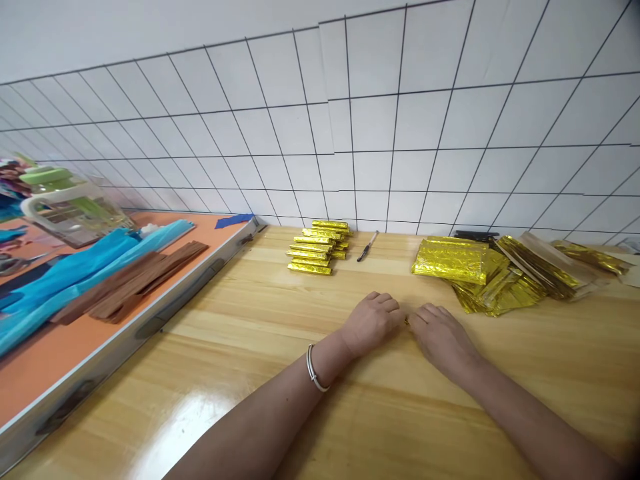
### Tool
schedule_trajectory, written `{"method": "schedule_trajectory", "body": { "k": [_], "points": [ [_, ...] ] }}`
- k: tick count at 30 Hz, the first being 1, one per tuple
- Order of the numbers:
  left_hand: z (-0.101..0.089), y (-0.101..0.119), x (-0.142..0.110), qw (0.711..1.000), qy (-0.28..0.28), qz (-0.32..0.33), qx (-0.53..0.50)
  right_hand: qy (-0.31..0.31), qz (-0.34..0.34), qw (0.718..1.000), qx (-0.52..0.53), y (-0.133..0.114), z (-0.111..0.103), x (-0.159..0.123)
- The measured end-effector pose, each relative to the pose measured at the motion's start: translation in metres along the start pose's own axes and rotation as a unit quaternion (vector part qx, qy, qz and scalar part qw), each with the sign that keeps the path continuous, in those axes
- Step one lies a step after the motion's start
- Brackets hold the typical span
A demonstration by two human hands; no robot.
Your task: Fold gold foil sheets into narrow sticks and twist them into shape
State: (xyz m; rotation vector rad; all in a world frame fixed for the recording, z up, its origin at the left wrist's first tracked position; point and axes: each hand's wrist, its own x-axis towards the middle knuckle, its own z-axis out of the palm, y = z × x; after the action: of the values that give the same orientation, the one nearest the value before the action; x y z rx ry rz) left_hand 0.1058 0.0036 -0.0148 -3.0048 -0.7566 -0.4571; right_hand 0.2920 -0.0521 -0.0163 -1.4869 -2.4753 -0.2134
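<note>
My left hand (373,323), with a silver bangle on its wrist, is closed, fingers curled down at the tabletop. Just to its right my right hand (445,340) is closed too, its fingertips pointing at the left ones. A small end of gold foil paper (407,321) shows in the gap between them; the hands cover the rest of it. Beyond the left hand lies a stack of rolled gold foil strips (310,257). Flat gold foil sheets (450,260) are piled beyond the right hand.
A pen (368,245) lies between the rolls and the sheets, near the white tiled wall (375,120). At left, an orange surface with a raised edge bears blue crepe paper (80,267), brown paper strips (135,283) and a clear bottle with a green lid (47,175).
</note>
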Motion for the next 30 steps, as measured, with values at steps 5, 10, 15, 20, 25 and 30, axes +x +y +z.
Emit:
{"method": "schedule_trajectory", "body": {
  "k": [5, 10, 15, 20, 25, 30],
  "points": [
    [-0.004, 0.003, 0.002, 1.0, 0.003, 0.024, 0.0, -0.011, -0.029, 0.999, 0.03, 0.003, -0.001, -0.001],
    [-0.009, -0.009, 0.001, 1.0, 0.001, -0.002, -0.02, -0.012, -0.019, 0.998, 0.057, 0.016, 0.0, 0.001],
    [-0.008, -0.018, -0.002, 0.998, -0.015, -0.022, -0.063, -0.02, 0.005, 0.996, 0.081, 0.022, 0.006, -0.001],
    [-0.003, -0.024, -0.004, 0.995, 0.002, -0.036, -0.094, -0.023, 0.019, 0.995, 0.097, 0.027, 0.009, -0.002],
    [0.002, -0.027, -0.007, 0.99, 0.012, -0.074, -0.123, -0.012, 0.043, 0.995, 0.092, 0.031, 0.011, -0.004],
    [0.0, -0.029, -0.008, 0.983, 0.019, -0.084, -0.164, -0.012, 0.025, 0.994, 0.108, 0.038, 0.009, -0.004]
  ]
}}
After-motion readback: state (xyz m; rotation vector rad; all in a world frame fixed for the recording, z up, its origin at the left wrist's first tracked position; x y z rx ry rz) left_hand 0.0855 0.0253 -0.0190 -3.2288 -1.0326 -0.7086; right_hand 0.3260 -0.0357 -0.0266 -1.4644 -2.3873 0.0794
